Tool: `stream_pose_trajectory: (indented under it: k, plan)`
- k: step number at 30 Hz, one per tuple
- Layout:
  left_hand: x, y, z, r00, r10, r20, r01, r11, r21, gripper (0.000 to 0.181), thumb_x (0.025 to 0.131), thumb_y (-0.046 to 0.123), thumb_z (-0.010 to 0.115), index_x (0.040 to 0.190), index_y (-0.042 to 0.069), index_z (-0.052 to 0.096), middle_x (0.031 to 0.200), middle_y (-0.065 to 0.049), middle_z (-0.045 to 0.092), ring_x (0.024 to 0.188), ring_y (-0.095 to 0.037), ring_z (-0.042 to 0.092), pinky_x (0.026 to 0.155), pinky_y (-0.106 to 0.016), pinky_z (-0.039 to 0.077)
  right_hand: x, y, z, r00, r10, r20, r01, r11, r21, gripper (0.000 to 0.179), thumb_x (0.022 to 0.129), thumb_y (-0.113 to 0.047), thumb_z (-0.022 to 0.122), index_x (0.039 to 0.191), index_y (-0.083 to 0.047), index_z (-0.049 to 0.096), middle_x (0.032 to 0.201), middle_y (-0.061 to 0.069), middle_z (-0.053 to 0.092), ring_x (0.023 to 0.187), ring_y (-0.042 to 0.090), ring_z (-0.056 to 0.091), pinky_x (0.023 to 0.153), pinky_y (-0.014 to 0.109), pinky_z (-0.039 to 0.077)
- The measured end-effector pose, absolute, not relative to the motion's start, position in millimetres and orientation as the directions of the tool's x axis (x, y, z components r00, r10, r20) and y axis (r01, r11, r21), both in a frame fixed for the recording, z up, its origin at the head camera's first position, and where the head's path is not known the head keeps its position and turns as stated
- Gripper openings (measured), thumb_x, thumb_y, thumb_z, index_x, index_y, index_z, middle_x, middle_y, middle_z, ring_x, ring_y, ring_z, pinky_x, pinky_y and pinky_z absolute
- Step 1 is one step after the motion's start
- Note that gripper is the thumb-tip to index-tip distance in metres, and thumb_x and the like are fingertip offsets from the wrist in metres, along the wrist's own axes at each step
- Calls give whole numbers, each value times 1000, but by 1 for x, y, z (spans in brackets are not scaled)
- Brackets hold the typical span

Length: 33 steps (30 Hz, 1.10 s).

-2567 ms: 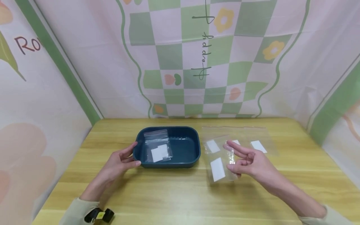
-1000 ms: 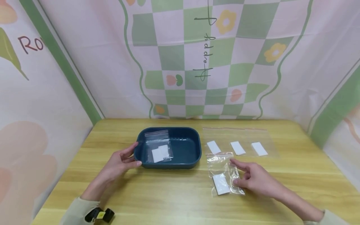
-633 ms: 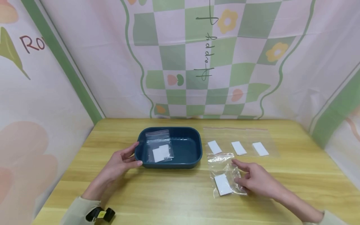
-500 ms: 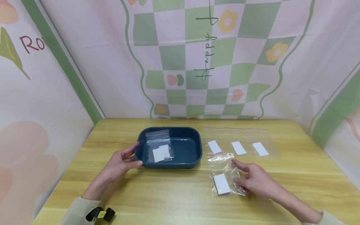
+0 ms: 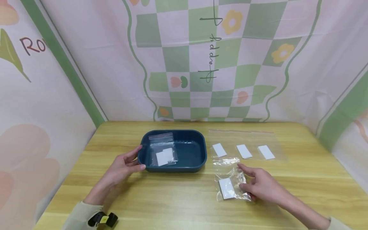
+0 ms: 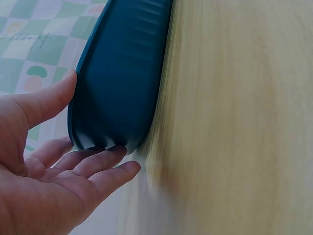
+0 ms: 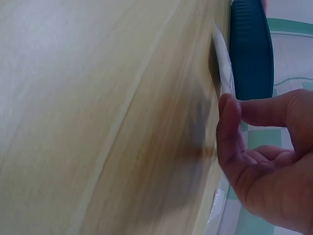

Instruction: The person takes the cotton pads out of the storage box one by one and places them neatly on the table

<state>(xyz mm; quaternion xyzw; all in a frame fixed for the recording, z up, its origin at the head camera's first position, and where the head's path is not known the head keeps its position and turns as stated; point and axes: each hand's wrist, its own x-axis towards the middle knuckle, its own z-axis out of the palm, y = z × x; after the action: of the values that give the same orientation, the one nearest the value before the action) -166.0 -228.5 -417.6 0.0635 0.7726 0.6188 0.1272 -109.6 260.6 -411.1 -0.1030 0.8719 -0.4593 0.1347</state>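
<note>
My left hand (image 5: 120, 167) holds the left end of a dark blue rectangular plastic box (image 5: 189, 168), with thumb and fingers spread round its end wall in the left wrist view. Inside the box, toward the left, lie clear zip bags (image 5: 156, 145) with white labels, overlapping. My right hand (image 5: 263, 185) pinches the right edge of another clear zip bag (image 5: 225, 172) bearing a white label (image 5: 227, 188). This bag is low over the table, right of the box; whether it touches the wood cannot be told. In the right wrist view its edge is between thumb (image 7: 227, 122) and finger.
Behind the pinched bag, three clear bags with white labels (image 5: 244, 151) lie in a row right of the box. The wooden table (image 5: 172, 201) ends at a patterned cloth backdrop (image 5: 198, 80). A black band (image 5: 95, 219) is on the left wrist.
Over the earlier frames my right hand brings the bag down and nearer, away from the row behind. In the last half second it shifts only slightly. My left hand stays at the box.
</note>
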Motion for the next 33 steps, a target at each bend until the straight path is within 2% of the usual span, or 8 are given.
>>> stream_pose_trajectory:
  k: [2,6,7,8,10,12,26,33]
  plan:
    - [-166,-229,-418,-960,253,-120,-60,231,971,81,95,8,80,164,10,37,166,-22,29,143,-44,45,109,-43,47,-110,260,-411,-943,-305,-133,-77,590,-804,83,90,-8,80,157,10,35,91,33,71,43,15,53,37,30,46]
    - [-166,-229,-419,-960,252,-123,-63,234,970,81,95,8,80,164,10,37,166,-22,29,143,-44,45,109,-43,47,-112,260,-411,-944,-314,-102,-129,634,-762,79,91,-9,80,155,10,40,80,23,72,39,9,45,35,28,42]
    - [-166,-229,-419,-960,252,-123,-64,233,970,82,95,8,80,164,10,37,166,-22,29,143,-44,45,109,-43,47,-112,260,-411,-945,-313,-100,-135,646,-751,78,90,-9,80,155,10,41,81,24,73,38,8,45,35,28,42]
    - [-167,-229,-419,-960,253,-123,-64,229,971,82,95,8,80,164,10,37,166,-21,29,143,-44,45,109,-43,47,-112,260,-411,-947,-308,-93,-142,659,-739,78,89,-9,81,154,10,42,96,31,74,38,7,44,35,27,42]
    - [-167,-229,-419,-960,251,-123,-65,227,972,81,94,7,80,164,10,37,166,-22,29,143,-44,45,109,-43,47,-111,260,-412,-952,-296,-72,-158,680,-716,77,87,-9,83,152,10,46,125,42,63,38,7,42,35,28,43]
    - [-167,-228,-419,-960,251,-123,-65,228,971,81,95,7,80,164,10,37,166,-22,29,142,-44,45,109,-42,47,-110,259,-413,-957,-284,-52,-173,709,-684,77,85,-10,84,151,9,48,137,45,53,38,6,40,35,28,43]
    - [-166,-228,-418,-959,253,-126,-67,229,971,82,95,7,80,164,9,36,166,-22,28,142,-45,46,108,-43,48,-109,259,-417,-965,-260,7,-212,770,-602,73,84,-15,86,145,9,56,133,43,58,38,4,32,35,26,40]
    - [-166,-228,-418,-960,256,-114,-54,230,972,82,95,7,80,164,8,36,166,-23,28,142,-46,45,108,-43,48,-109,261,-416,-963,-269,11,-220,761,-611,70,85,-16,86,143,11,57,133,41,59,38,2,32,33,25,38]
